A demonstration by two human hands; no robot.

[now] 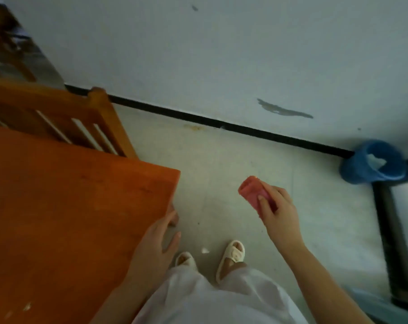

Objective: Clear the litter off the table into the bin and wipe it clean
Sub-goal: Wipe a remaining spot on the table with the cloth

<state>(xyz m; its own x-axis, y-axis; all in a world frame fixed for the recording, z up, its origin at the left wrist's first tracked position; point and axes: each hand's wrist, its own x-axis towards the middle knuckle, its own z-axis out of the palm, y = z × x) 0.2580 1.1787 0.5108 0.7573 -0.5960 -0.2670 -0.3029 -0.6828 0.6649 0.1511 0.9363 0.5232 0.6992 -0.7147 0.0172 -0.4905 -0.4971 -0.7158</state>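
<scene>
While the right hand (276, 206) is clamped on a pink thing (255, 191), likely a folded cloth though blur hides its make, at centre right, the left hand (159, 244) lies spread with fingers apart at the table (69, 206) edge, holding nothing. The bin (373, 162) stands at far right with something pale in it. Pale crumbs (26, 307) remain at lower left, so wiping seems in hand; next, bring the cloth over to them.
</scene>
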